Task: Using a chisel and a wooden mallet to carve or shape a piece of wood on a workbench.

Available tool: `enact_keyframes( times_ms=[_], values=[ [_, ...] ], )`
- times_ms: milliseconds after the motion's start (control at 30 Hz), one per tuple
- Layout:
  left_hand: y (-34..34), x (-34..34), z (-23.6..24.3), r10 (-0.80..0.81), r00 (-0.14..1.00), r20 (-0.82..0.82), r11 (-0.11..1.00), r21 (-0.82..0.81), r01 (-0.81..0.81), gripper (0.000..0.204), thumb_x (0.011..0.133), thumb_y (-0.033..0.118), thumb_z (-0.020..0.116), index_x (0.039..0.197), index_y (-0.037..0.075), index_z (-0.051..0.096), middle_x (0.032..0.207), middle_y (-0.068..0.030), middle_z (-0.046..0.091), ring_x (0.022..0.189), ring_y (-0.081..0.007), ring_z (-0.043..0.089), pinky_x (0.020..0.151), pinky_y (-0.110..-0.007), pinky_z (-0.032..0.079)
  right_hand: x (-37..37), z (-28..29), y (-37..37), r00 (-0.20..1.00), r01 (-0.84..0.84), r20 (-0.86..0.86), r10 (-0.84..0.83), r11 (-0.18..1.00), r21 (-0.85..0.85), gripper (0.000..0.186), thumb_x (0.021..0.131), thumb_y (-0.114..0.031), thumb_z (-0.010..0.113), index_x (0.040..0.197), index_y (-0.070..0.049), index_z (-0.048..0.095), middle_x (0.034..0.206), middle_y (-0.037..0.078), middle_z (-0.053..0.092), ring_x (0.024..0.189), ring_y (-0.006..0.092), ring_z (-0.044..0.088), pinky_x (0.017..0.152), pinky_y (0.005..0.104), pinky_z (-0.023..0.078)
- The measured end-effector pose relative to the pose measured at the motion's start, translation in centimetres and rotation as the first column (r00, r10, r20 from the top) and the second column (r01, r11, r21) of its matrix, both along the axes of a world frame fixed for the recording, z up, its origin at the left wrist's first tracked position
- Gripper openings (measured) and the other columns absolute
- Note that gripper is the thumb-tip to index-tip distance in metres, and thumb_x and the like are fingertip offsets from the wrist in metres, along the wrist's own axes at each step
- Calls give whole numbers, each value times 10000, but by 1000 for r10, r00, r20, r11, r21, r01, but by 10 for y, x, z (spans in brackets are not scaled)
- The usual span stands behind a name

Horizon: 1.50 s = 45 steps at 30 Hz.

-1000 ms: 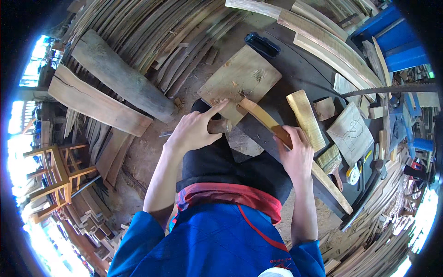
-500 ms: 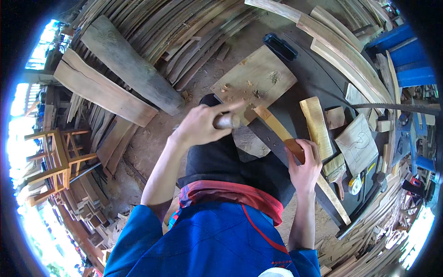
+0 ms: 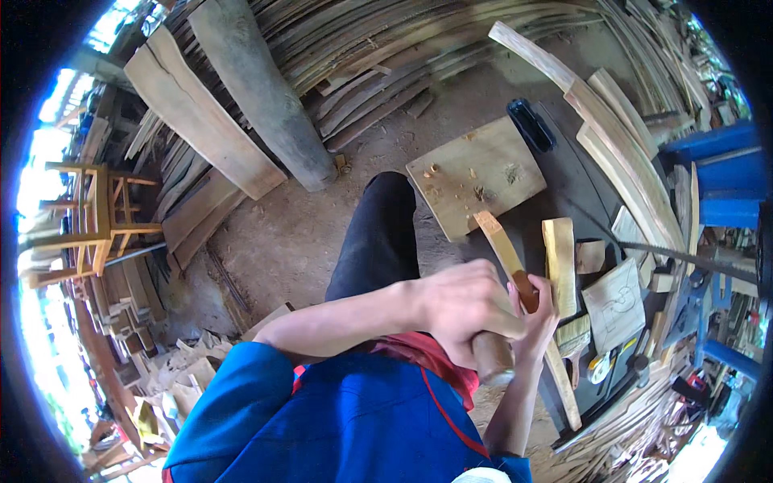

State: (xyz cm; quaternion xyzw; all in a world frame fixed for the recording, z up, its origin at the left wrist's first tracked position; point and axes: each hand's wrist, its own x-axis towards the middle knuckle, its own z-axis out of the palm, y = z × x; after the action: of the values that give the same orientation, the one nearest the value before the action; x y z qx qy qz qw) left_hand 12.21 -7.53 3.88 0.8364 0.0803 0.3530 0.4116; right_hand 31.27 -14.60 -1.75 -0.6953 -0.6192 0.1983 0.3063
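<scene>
Left hand [image 3: 467, 307] blurred — seemingly hiding much of the wooden handle [image 3: 493, 356].

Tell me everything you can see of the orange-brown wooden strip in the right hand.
The wooden strip is long, narrow and slightly curved, honey-orange along its middle, with a paler, rough-looking far tip and a darker brown near end. In view its tip overlaps the edge of the pale board; whether it rests there is unclear. It slants toward the person, to the right hand, whose thumb and fingers grip it by the dark end. The left hand is close by; contact cannot be told.
</scene>
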Motion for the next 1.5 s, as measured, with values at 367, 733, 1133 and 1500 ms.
enact_keyframes(
  times_ms=[367,733,1133,1500],
  values=[
    [50,-8,5,354,929,110,911,-264,-316,285,690,289,755,730,59,590,661,-135,595,608,-326,612,534,-378,471,-18,44,10,995,-94,-29,93,995,-20,500,730,-159,794,1144,-35,541,1083,193,557,1031,331,568,821,407,460],
    [17,-8,12,582,812,48,811,42,-583,754,664,565,750,1170,57,515,1263,-178,463,1193,-357,436,1025,-479,335,-20,32,44,755,-47,-642,136,987,154,493,776,-14,726,1224,-12,520,1175,114,574,984,196,603,824,314,515],
    [16,-85,-99,788,483,-381,483,-103,-869,1329,576,579,826,1473,-48,72,1479,-252,248,1364,-380,281,1140,-452,209,-111,116,153,857,-434,251,451,893,-123,233,766,-213,755,775,-4,653,643,91,655,564,216,636,585,336,474],
    [16,-73,-123,774,521,-360,437,-292,-851,1312,558,558,842,1476,-11,97,1482,-224,265,1368,-360,288,1132,-453,223,-140,86,172,909,-335,-139,394,887,319,172,797,-165,739,739,-56,620,610,8,625,494,127,584,518,243,471]
  ],
)
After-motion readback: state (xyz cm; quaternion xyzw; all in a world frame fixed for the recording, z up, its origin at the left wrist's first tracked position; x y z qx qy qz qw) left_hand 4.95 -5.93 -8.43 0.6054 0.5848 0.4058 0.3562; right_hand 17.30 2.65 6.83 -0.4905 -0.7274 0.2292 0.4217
